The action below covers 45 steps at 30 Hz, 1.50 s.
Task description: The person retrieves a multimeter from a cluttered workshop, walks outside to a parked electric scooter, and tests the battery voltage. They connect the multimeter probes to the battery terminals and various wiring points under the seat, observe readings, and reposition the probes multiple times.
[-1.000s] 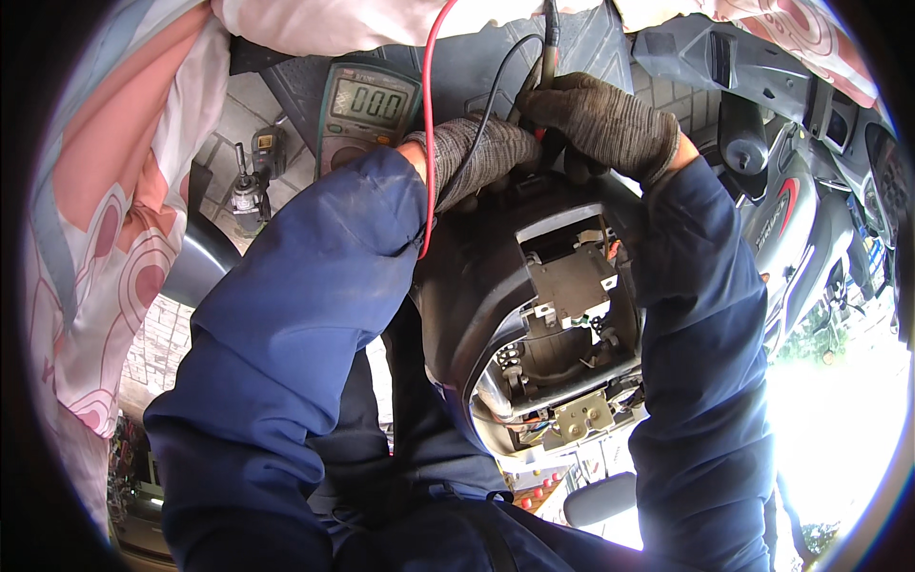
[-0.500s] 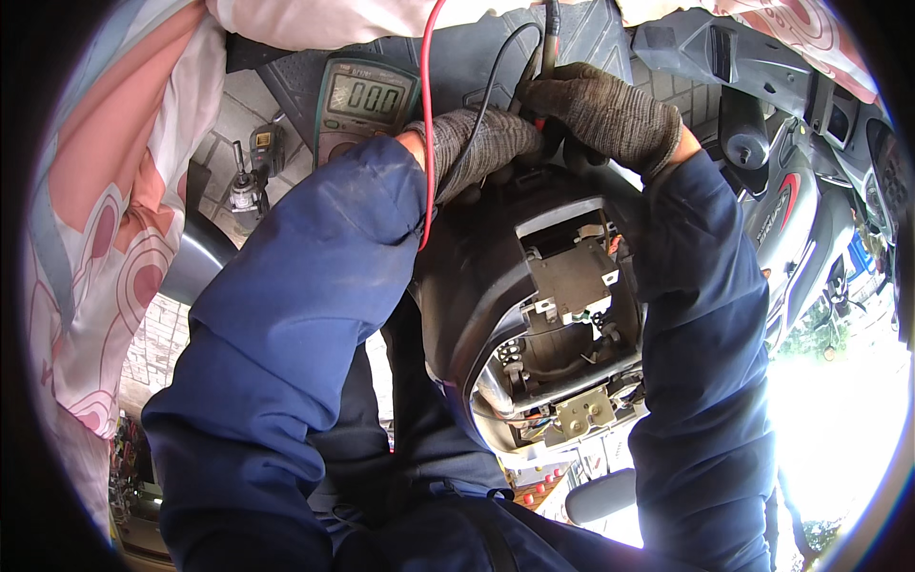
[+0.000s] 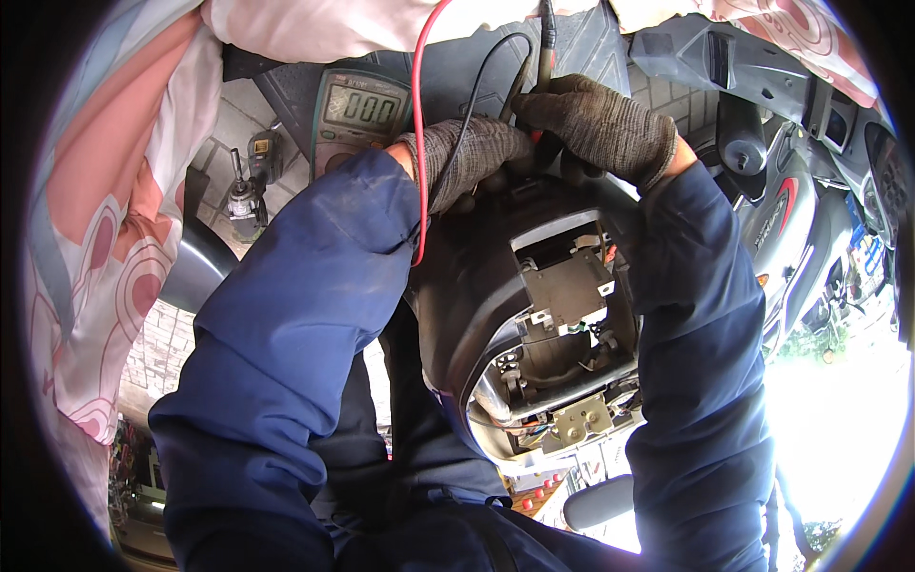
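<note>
Both my hands wear grey knit work gloves and meet at the far end of a black scooter body panel (image 3: 457,286). My right hand (image 3: 610,129) is closed around a dark test probe (image 3: 547,52) that sticks up past its fingers. My left hand (image 3: 467,157) is curled beside it, fingertips turned down against the panel's far edge; what they hold is hidden. A red test lead (image 3: 418,133) and a black test lead (image 3: 474,95) loop over my left hand. Left of it, a green-edged multimeter (image 3: 319,114) lies with its display lit, partly covered by my sleeve.
An opening in the panel shows a metal bracket (image 3: 570,286) and wiring. A power tool (image 3: 250,186) stands on the paving at left. Pink and white patterned cloth (image 3: 124,257) hangs along the left and far sides. Another scooter (image 3: 786,210) is at right.
My two hands stay together at the same spot on the panel, shifting only slightly. The view has moved a little; the multimeter reading looks unchanged.
</note>
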Each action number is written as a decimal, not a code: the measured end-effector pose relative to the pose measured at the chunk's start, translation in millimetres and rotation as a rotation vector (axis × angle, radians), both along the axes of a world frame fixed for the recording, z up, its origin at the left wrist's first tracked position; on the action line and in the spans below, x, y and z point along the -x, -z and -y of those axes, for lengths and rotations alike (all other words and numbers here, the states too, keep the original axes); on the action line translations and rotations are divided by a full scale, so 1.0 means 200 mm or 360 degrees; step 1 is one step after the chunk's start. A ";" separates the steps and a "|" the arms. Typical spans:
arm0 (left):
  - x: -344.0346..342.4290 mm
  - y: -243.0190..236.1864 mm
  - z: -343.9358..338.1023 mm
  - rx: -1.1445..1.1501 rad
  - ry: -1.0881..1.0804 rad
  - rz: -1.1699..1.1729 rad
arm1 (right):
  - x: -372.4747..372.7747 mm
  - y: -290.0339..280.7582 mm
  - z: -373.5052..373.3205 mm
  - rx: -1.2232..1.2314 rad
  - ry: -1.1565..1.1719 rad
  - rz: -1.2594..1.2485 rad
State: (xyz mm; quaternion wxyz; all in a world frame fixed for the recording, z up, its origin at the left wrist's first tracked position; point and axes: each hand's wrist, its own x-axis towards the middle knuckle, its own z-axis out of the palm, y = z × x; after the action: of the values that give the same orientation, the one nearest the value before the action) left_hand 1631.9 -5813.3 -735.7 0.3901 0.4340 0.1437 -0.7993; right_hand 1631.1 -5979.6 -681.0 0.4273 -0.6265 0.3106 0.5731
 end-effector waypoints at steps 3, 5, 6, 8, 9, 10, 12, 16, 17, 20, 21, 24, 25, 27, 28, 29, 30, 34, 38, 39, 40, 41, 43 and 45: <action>0.01 -0.02 0.00 -0.0015 -0.0150 -0.0032 | 0.02 0.01 0.02 0.0014 -0.0029 -0.0028; 0.02 -0.03 -0.03 0.0014 -0.0196 0.0064 | 0.04 0.03 0.02 -0.0138 -0.0304 0.0241; 0.02 -0.03 -0.02 0.0010 -0.0203 0.0060 | 0.05 0.03 0.02 -0.0214 -0.0442 0.0375; 0.02 -0.01 -0.02 -0.0017 -0.0200 0.0001 | 0.05 0.04 0.03 -0.0239 -0.0512 0.0471; 0.02 0.00 -0.01 -0.0041 -0.0190 -0.0053 | 0.06 0.04 0.03 -0.0252 -0.0547 0.0520; 0.02 0.00 -0.02 -0.0025 -0.0200 -0.0049 | 0.05 0.04 0.03 -0.0232 -0.0439 0.0355; 0.02 0.01 -0.03 -0.0040 -0.0182 -0.0019 | 0.02 0.03 0.05 -0.0283 -0.0160 0.0110; 0.03 -0.01 -0.05 -0.0087 -0.0259 0.0101 | 0.01 0.01 0.03 -0.0258 -0.0185 0.0269; 0.03 -0.02 -0.06 -0.0054 -0.0256 0.0147 | 0.01 0.00 0.03 -0.0239 -0.0085 0.0237; 0.02 -0.06 -0.09 -0.0019 -0.0288 0.0166 | 0.00 -0.03 0.00 -0.0130 0.0146 0.0155; 0.02 -0.07 -0.10 -0.0017 -0.0301 0.0162 | 0.00 -0.04 -0.01 -0.0083 0.0210 0.0134; 0.04 -0.12 -0.12 0.0102 -0.0563 0.0290 | -0.04 -0.07 0.00 -0.0142 0.0134 0.0147; 0.06 -0.13 -0.13 0.0080 -0.0621 0.0316 | -0.04 -0.07 0.00 -0.0173 0.0103 0.0185; 0.10 -0.15 -0.14 0.0175 -0.0820 0.0529 | -0.05 -0.06 0.01 -0.0128 0.0153 0.0091; 0.12 -0.16 -0.14 0.0289 -0.0846 0.0862 | -0.05 -0.05 0.00 -0.0114 0.0117 0.0199; 0.13 -0.17 -0.15 0.0408 -0.0877 0.1229 | -0.03 -0.04 -0.01 -0.0054 0.0074 0.0246; 0.14 -0.17 -0.16 0.0438 -0.0732 0.1310 | -0.02 -0.03 -0.01 -0.0058 0.0017 0.0315; 0.13 -0.21 -0.21 0.0321 -0.0723 0.0766 | 0.03 -0.01 -0.02 -0.0296 0.0166 0.0279; 0.10 -0.20 -0.25 0.0462 -0.0656 0.0810 | -0.02 -0.04 -0.04 -0.0428 0.0065 0.0246; 0.09 -0.20 -0.27 0.0482 -0.0598 0.0788 | -0.06 -0.05 -0.03 -0.0455 0.0014 0.0262; 0.09 -0.19 -0.28 0.0444 -0.0541 0.0651 | -0.09 -0.07 0.00 -0.0482 -0.0035 0.0276; 0.09 -0.18 -0.29 0.0431 -0.0553 0.0545 | -0.09 -0.09 -0.02 -0.0419 -0.0049 0.0281; 0.10 -0.14 -0.28 0.0567 -0.0754 0.0741 | -0.08 -0.13 -0.03 -0.0293 -0.0077 0.0288; 0.10 -0.15 -0.28 0.0421 -0.0782 0.0792 | -0.05 -0.09 -0.04 -0.0250 0.0029 0.0139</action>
State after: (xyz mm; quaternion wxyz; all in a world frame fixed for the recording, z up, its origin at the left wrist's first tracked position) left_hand 1611.6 -5756.4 -706.7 0.6460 0.5135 0.0398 -0.5634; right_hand 1640.4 -5971.5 -663.5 0.4933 -0.6126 0.2515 0.5640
